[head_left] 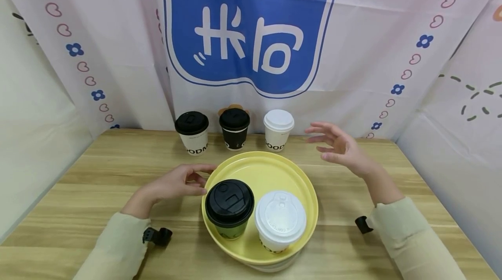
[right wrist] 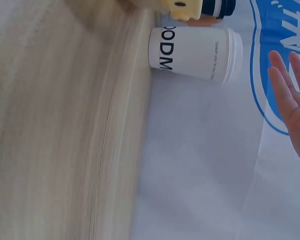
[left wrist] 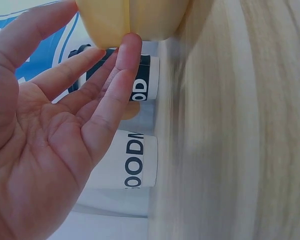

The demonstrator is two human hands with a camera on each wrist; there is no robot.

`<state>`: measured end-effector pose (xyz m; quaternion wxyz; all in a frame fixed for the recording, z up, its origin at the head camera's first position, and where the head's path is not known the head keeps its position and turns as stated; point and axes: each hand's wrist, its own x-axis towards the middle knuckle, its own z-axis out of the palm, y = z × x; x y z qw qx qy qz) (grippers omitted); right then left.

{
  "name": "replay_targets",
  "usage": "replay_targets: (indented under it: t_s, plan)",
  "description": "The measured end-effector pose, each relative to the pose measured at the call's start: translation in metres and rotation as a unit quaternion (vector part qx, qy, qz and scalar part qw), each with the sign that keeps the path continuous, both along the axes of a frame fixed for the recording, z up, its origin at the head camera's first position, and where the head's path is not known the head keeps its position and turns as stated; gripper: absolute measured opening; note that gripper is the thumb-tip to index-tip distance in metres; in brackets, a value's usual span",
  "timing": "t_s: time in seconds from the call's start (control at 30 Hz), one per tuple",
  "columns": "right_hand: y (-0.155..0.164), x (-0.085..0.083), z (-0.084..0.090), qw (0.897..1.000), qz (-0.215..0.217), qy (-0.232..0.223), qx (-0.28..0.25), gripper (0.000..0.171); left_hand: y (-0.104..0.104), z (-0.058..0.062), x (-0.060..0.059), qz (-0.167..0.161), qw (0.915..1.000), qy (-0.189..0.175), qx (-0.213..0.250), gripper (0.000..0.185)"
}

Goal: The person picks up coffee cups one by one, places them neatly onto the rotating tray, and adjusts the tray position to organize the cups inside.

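Hands, 2, well apart: left hand [head_left: 176,182], fingertips against the rim of a yellow tray [head_left: 266,169]; right hand [head_left: 341,147] raised, fingers loosely spread, empty. Tray, 1, mid-table, bearing 1 black-lidded cup [head_left: 229,206] and 1 white-lidded cup [head_left: 280,219]; light, even fingertip pressure should best keep both upright. Behind: 3 lidded cups [head_left: 235,134] in a row.

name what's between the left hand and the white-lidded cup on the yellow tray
In the head view, the left rim of the yellow tray, then a black-lidded green cup, lie between the left hand and the white-lidded cup.
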<state>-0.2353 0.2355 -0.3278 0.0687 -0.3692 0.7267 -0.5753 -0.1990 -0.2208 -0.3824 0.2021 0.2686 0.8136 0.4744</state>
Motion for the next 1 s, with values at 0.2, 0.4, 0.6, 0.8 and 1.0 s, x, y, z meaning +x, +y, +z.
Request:
replay_targets:
  t_s: [0.2,0.4,0.6,0.8,1.0]
  plan:
    - [0.001,-0.015,-0.004,0.999,-0.033,-0.014,0.008,0.065,-0.001,-0.002,-0.001,0.009,0.9998,-0.016,0.0,0.069]
    - [0.0,-0.03,-0.008,0.997,-0.073,-0.027,0.023,0.063,-0.001,-0.002,-0.001,0.01,0.9998,-0.015,0.002,0.069]
    - [-0.003,-0.047,-0.012,0.992,-0.106,-0.052,0.036,0.062,0.0,-0.002,-0.002,0.004,0.9999,-0.009,0.005,0.066]
    - [-0.008,-0.062,-0.019,0.989,-0.12,-0.084,0.031,0.064,0.0,-0.001,-0.001,0.01,0.9996,-0.024,0.007,0.067]
    - [-0.015,-0.073,-0.029,0.985,-0.133,-0.108,0.025,0.071,0.0,-0.001,-0.001,0.018,0.9994,-0.029,0.0,0.067]
